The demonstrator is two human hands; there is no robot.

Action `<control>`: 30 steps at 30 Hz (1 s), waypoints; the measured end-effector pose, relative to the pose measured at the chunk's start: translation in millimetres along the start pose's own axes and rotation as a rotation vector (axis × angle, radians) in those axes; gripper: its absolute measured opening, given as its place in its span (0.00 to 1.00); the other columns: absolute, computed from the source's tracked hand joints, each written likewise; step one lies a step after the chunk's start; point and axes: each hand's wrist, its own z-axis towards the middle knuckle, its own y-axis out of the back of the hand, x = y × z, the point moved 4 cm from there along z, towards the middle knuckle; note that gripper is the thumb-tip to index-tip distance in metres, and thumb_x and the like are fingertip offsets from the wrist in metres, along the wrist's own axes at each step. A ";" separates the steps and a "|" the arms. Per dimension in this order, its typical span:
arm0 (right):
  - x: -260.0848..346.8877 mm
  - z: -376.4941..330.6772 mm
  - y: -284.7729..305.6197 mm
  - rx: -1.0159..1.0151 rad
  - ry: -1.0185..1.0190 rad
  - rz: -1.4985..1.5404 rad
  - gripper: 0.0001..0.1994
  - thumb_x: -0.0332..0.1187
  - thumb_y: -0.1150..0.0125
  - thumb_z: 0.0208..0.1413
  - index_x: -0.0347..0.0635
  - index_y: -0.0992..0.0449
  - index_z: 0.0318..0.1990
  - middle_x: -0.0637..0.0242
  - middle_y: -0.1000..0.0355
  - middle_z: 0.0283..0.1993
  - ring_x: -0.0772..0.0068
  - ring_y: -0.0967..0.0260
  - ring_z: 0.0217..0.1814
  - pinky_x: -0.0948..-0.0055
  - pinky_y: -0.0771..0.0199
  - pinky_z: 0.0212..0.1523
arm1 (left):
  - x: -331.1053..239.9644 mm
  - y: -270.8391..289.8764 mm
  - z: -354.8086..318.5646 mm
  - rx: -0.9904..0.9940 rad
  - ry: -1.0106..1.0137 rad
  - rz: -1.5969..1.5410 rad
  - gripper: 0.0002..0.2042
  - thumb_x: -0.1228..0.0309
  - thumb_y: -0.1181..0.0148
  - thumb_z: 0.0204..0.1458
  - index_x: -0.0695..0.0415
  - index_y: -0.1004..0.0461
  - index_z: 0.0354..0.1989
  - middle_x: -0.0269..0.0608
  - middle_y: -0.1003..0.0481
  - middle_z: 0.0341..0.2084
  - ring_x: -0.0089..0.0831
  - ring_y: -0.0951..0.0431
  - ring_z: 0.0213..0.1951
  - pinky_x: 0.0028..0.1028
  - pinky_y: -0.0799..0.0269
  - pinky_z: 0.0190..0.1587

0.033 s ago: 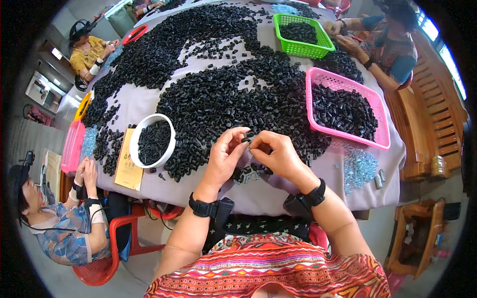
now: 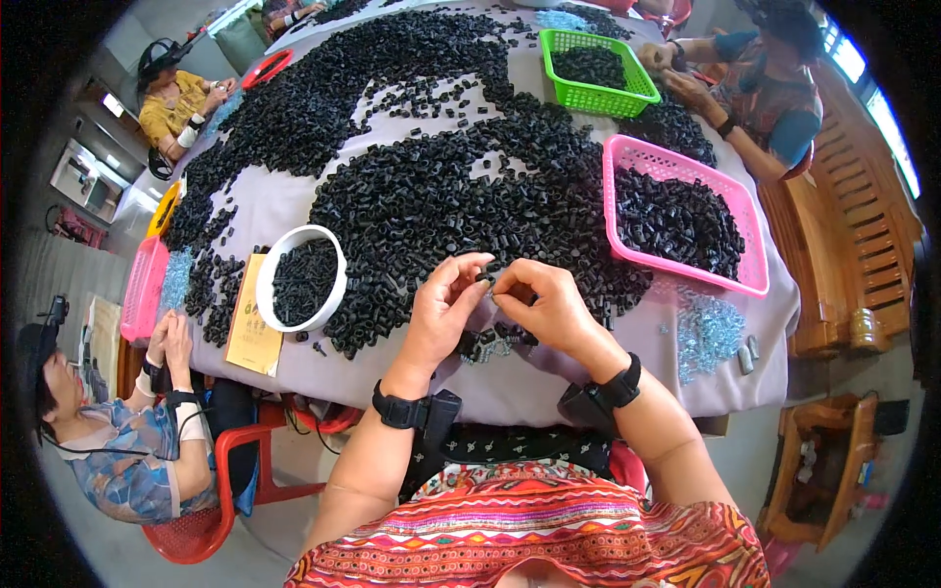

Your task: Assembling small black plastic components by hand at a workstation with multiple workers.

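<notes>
Small black plastic tube piece [image 2: 487, 279], pinched between both my hands.
My left hand [image 2: 443, 312] and right hand [image 2: 545, 306] grip it fingertip to fingertip, above the heap of matching black pieces [image 2: 441, 196].

Small black tubular part [image 2: 487, 279] — pinched between both hands' fingertips, above the table

You have two hands at work, left hand [image 2: 438, 312] and right hand [image 2: 545, 304]. Beyond your fingers sit two pink baskets [image 2: 750, 277] [image 2: 144, 286], one green basket [image 2: 600, 101], one white bowl [image 2: 300, 279], and countless black pieces [image 2: 441, 186].
</notes>
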 end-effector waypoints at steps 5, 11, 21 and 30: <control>-2.0 2.2 4.1 -0.013 -0.001 0.003 0.03 0.23 0.37 0.52 0.35 0.23 0.35 0.70 0.27 0.27 0.84 0.30 0.28 0.79 0.28 0.31 | 2.5 0.8 0.1 0.014 0.159 -0.120 0.07 0.77 0.41 0.59 0.59 0.22 0.45 0.28 0.23 0.30 0.13 0.26 0.29 0.15 0.31 0.31; -5.4 2.2 8.1 -0.037 -0.015 0.013 0.05 0.23 0.35 0.52 0.35 0.22 0.36 0.69 0.25 0.29 0.83 0.29 0.30 0.79 0.27 0.32 | 9.8 -1.7 -2.4 0.082 0.262 -0.145 0.09 0.75 0.40 0.60 0.61 0.25 0.47 0.36 0.20 0.35 0.18 0.21 0.31 0.19 0.23 0.35; 4.3 3.4 6.4 -0.022 0.060 0.076 0.06 0.22 0.38 0.54 0.34 0.20 0.39 0.62 0.27 0.35 0.74 0.25 0.31 0.76 0.27 0.32 | 6.7 -6.1 -4.5 0.141 0.272 -0.159 0.09 0.75 0.42 0.61 0.64 0.24 0.47 0.36 0.19 0.32 0.15 0.24 0.27 0.17 0.27 0.32; 1.4 2.1 6.4 -0.031 0.122 0.020 0.07 0.21 0.37 0.53 0.36 0.20 0.40 0.63 0.27 0.37 0.75 0.26 0.34 0.77 0.26 0.34 | 6.4 -6.0 -4.2 0.158 0.277 -0.137 0.08 0.75 0.43 0.61 0.63 0.25 0.47 0.36 0.19 0.32 0.15 0.24 0.29 0.17 0.29 0.30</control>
